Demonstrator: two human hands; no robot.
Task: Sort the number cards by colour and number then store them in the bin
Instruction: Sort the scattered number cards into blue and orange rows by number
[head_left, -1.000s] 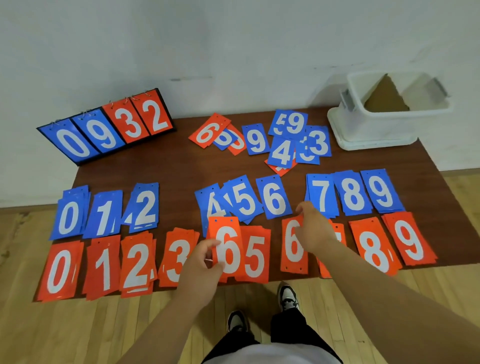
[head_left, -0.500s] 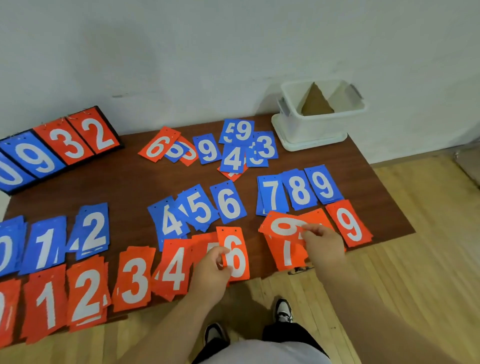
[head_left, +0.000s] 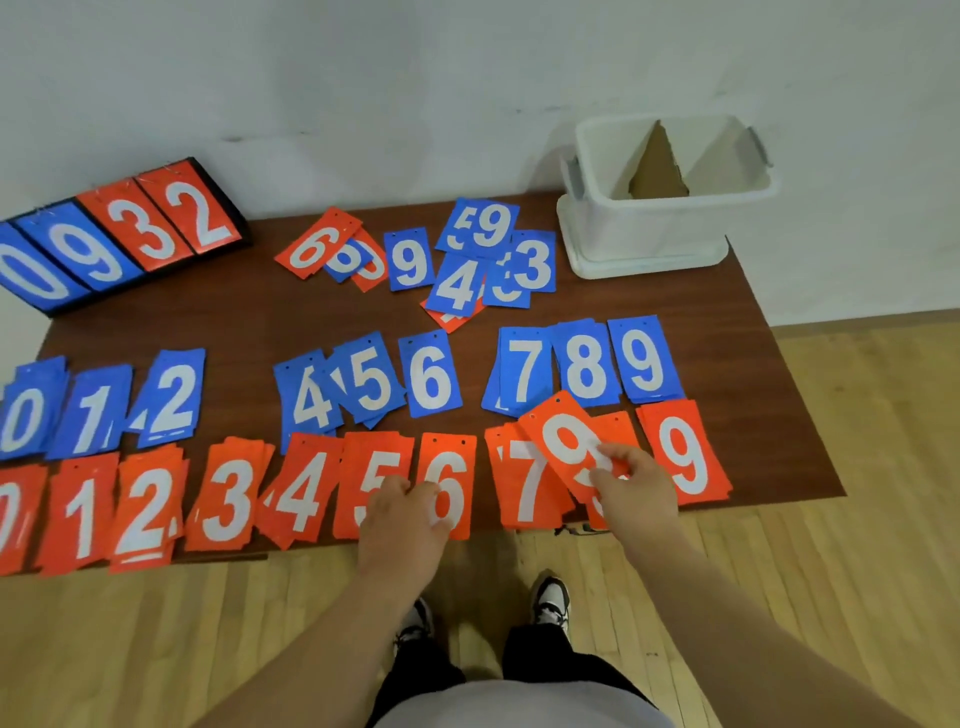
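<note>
The left hand (head_left: 410, 512) pinched the red 6 card (head_left: 451, 480) in the front row. The right hand (head_left: 634, 480) pinched a tilted red 9 card (head_left: 563, 441) over the red 7 pile (head_left: 524, 486). Half a second before, that 9 lay more sideways. Unsorted cards (head_left: 467, 260) lay near the white bin (head_left: 649, 234) on the table (head_left: 234, 322).
</note>
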